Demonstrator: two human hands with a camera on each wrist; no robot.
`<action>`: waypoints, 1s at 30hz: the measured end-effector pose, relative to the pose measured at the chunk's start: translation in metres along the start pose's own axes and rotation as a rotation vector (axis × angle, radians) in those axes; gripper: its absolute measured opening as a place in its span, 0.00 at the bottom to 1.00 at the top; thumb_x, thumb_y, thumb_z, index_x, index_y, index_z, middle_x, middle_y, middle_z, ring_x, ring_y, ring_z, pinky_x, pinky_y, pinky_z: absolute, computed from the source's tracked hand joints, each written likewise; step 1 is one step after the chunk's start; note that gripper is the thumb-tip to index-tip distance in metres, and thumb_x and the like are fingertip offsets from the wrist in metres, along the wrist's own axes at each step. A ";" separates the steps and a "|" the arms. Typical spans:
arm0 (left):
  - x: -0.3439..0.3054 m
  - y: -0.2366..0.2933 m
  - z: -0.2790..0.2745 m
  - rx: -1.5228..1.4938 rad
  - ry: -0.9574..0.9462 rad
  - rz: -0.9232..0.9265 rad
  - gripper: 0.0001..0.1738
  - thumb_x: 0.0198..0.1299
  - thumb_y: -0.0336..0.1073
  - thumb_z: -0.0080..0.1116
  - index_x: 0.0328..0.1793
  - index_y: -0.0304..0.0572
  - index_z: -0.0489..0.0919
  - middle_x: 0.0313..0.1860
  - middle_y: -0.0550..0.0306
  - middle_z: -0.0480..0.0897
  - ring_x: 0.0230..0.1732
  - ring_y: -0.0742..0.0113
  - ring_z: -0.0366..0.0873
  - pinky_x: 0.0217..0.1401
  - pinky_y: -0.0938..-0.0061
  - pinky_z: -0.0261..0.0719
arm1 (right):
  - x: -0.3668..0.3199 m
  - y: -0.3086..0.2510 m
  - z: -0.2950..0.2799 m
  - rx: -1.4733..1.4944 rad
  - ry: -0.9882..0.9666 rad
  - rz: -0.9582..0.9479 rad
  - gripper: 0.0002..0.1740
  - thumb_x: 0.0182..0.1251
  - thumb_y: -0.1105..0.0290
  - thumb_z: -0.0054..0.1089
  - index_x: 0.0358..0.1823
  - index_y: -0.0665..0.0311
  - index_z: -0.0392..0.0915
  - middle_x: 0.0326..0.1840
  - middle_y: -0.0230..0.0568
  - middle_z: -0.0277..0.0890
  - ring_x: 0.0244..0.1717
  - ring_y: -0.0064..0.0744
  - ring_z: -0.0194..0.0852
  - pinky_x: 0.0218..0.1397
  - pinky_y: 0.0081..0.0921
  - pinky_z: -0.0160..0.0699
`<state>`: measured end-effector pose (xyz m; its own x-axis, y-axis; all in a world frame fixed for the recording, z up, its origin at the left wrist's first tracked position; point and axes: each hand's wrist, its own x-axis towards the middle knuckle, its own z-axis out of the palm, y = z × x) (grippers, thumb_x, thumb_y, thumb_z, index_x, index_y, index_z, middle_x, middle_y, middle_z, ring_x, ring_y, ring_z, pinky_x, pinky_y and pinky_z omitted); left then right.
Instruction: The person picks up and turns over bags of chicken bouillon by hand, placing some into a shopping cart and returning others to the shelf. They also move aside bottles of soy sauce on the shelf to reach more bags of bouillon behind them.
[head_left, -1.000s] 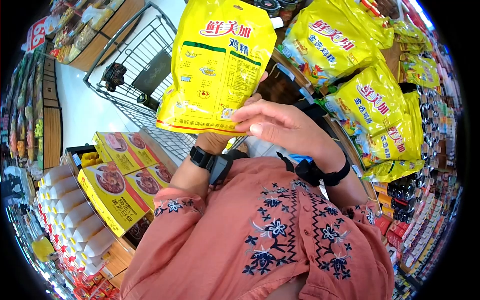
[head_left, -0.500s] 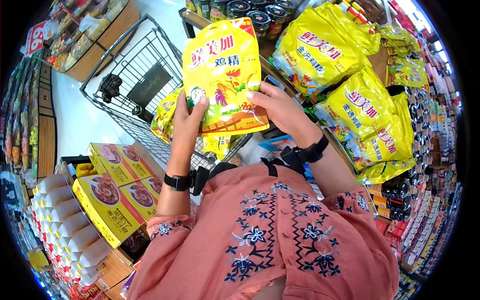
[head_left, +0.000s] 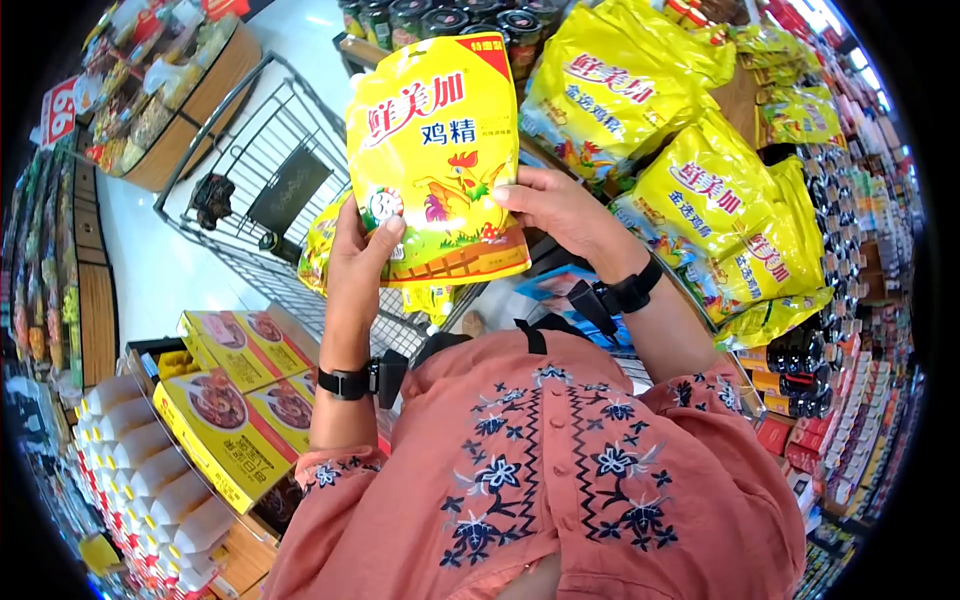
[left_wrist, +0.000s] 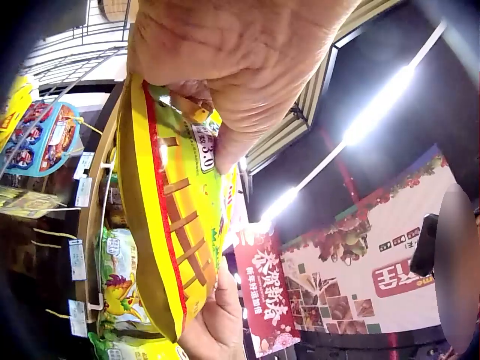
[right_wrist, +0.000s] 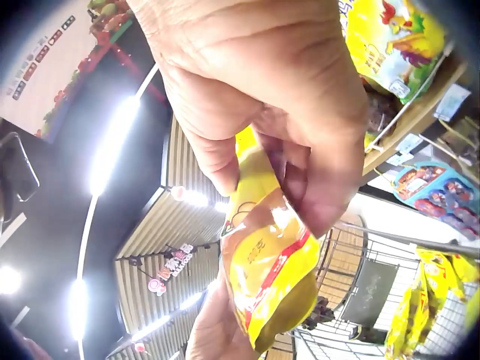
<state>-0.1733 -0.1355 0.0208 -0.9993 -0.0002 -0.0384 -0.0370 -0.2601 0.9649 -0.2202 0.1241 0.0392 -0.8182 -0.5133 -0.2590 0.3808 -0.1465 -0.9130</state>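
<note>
A yellow bag of chicken bouquillon seasoning (head_left: 430, 150) is held upright between both hands, its front with a cartoon rooster turned up to the head view. The left hand (head_left: 362, 245) grips its left edge, thumb on the front face. On the opposite edge, the right hand (head_left: 570, 215) pinches the bag, also with the thumb in front. Both wrist views show the bag's bottom edge (left_wrist: 161, 225) from below, with fingers tucked behind it. The right wrist view shows the bag (right_wrist: 266, 262) narrowed where the right hand (right_wrist: 262, 97) grips it.
A wire shopping cart (head_left: 270, 190) stands ahead, with yellow bags (head_left: 320, 245) in it. To the right, large yellow bags (head_left: 620, 90) are piled on a display. Dark-lidded jars (head_left: 440, 20) stand behind the held bag. Yellow boxes (head_left: 225, 405) and white-wrapped packs (head_left: 150, 460) sit at left.
The bag has been turned from its printed back to its rooster front. The right hand has gone from the lower edge to the right side, and the left thumb now shows in front.
</note>
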 end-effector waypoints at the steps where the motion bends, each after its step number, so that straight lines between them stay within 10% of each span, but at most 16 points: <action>1: 0.000 0.002 0.005 -0.014 -0.011 -0.004 0.35 0.67 0.35 0.64 0.77 0.33 0.64 0.64 0.52 0.79 0.62 0.68 0.77 0.66 0.72 0.74 | -0.005 -0.005 -0.006 -0.023 -0.009 0.003 0.24 0.74 0.59 0.62 0.62 0.69 0.76 0.55 0.38 0.82 0.49 0.25 0.83 0.48 0.24 0.84; 11: 0.021 0.016 0.060 -0.107 -0.213 -0.130 0.28 0.68 0.31 0.57 0.73 0.35 0.68 0.62 0.55 0.79 0.61 0.70 0.77 0.64 0.73 0.74 | -0.053 -0.021 -0.053 -0.066 0.166 -0.133 0.21 0.75 0.58 0.61 0.60 0.66 0.79 0.52 0.34 0.83 0.46 0.21 0.82 0.44 0.21 0.82; 19: 0.039 0.010 0.131 0.165 -0.351 0.022 0.30 0.62 0.34 0.70 0.64 0.32 0.68 0.55 0.51 0.81 0.53 0.69 0.80 0.54 0.74 0.80 | -0.100 -0.023 -0.065 0.041 0.355 -0.201 0.22 0.73 0.58 0.64 0.59 0.66 0.79 0.49 0.32 0.84 0.42 0.19 0.80 0.40 0.19 0.79; 30: 0.041 0.011 0.176 0.228 -0.495 0.109 0.32 0.62 0.32 0.71 0.67 0.32 0.66 0.56 0.51 0.80 0.53 0.70 0.79 0.56 0.75 0.80 | -0.131 -0.015 -0.068 0.157 0.516 -0.367 0.24 0.71 0.62 0.66 0.62 0.69 0.76 0.55 0.38 0.82 0.51 0.24 0.81 0.57 0.23 0.79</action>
<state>-0.2167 0.0316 0.0753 -0.8809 0.4526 0.1384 0.1205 -0.0683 0.9904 -0.1478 0.2513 0.0651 -0.9939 0.0594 -0.0928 0.0637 -0.3767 -0.9241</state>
